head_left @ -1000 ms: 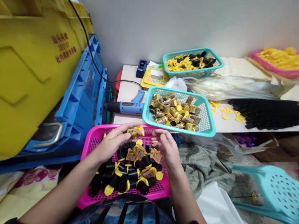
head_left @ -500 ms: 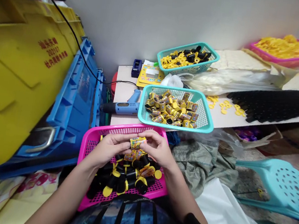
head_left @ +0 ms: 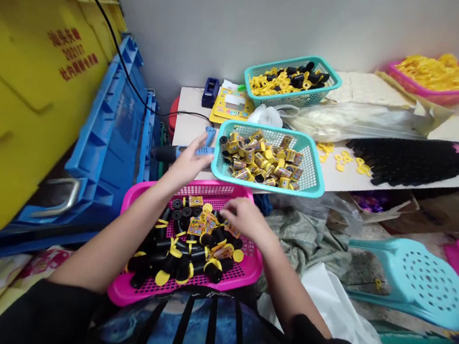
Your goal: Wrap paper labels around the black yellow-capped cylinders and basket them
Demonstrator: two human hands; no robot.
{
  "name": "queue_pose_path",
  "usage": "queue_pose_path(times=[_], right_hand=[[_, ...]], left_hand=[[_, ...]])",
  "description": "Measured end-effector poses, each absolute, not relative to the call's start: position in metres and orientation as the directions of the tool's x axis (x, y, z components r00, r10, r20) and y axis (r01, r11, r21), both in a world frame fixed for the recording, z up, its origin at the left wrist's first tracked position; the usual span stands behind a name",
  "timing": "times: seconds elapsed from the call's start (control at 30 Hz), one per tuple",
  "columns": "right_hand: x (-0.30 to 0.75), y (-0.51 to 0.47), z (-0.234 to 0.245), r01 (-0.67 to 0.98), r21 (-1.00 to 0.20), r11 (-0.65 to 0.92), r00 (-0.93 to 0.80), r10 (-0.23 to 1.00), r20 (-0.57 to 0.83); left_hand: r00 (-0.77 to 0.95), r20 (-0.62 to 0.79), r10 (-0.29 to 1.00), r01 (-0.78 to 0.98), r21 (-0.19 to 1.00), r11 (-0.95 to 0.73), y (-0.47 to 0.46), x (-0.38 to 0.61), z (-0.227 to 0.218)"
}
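A pink basket [head_left: 124,293] on my lap holds several black tubes with yellow caps [head_left: 175,261] and yellow printed labels [head_left: 197,227]. My right hand [head_left: 246,219] hovers palm down over that pile, with its fingertips pinched together among the labels; what they hold is hidden. My left hand [head_left: 188,161] stretches up to the left rim of a teal basket [head_left: 312,186] on the shelf. Its fingers are extended, with nothing visible in them. The teal basket is full of several labelled yellow pieces [head_left: 262,162].
A blue glue gun [head_left: 173,152] lies just left of my left hand. Yellow and blue crates [head_left: 107,139] stand at the left. A second teal basket [head_left: 260,98], black strips [head_left: 412,159] and a pink tray of yellow parts [head_left: 443,93] sit on the shelf. A teal stool [head_left: 418,281] is at right.
Both hands held a labelled piece together over the pink basket. Now my left hand has moved up to the teal basket's rim, and my right hand has dropped to the pile.
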State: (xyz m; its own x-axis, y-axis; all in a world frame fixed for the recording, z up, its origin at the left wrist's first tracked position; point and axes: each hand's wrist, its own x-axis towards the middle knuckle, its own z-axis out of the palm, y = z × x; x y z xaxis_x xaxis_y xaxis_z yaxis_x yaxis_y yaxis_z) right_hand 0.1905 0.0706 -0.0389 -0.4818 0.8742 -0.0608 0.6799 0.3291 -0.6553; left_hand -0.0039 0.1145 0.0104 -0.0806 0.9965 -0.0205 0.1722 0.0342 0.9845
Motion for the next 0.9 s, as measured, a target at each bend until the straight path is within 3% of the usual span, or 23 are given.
queue_pose_path(times=[0.07, 0.13, 0.27, 0.37, 0.43, 0.53, 0.63, 0.8, 0.9], right_hand=[[0.179, 0.054, -0.057, 0.779, -0.509, 0.367, -0.497, 0.856, -0.142], [0.169, 0.045, -0.071, 0.816, -0.442, 0.372, -0.484, 0.858, -0.171], [0.16, 0.049, -0.083, 0.817, -0.438, 0.375, -0.502, 0.836, -0.222], [0.167, 0.056, -0.079, 0.814, -0.423, 0.398, -0.517, 0.828, -0.216], [0.173, 0.059, -0.072, 0.793, -0.468, 0.39, -0.516, 0.838, -0.176], [0.177, 0.058, -0.058, 0.652, -0.711, 0.263, -0.495, 0.858, -0.137], [0.169, 0.051, -0.045, 0.429, -0.9, 0.081, -0.533, 0.826, -0.18], [0.147, 0.039, -0.034, 0.328, -0.944, 0.014, -0.504, 0.848, -0.163], [0.142, 0.032, -0.035, 0.428, -0.898, 0.103, -0.497, 0.857, -0.138]], left_hand=[[-0.03, -0.102, 0.994, 0.24, 0.965, 0.107, 0.083, -0.016, -0.005], [-0.043, -0.199, 0.979, 0.288, 0.936, 0.203, 0.05, -0.029, -0.02], [-0.134, -0.311, 0.941, 0.205, 0.92, 0.333, -0.002, -0.052, -0.038], [-0.215, -0.304, 0.928, 0.178, 0.922, 0.344, -0.021, -0.064, -0.037], [-0.24, -0.267, 0.933, 0.198, 0.928, 0.316, -0.026, -0.066, -0.033], [-0.214, -0.204, 0.955, 0.216, 0.944, 0.25, -0.024, -0.055, -0.027], [-0.13, -0.213, 0.968, 0.065, 0.973, 0.222, -0.015, -0.035, -0.026], [-0.142, -0.183, 0.973, -0.098, 0.981, 0.17, -0.005, -0.025, -0.028], [-0.206, -0.192, 0.96, -0.088, 0.98, 0.177, -0.009, -0.04, -0.029]])
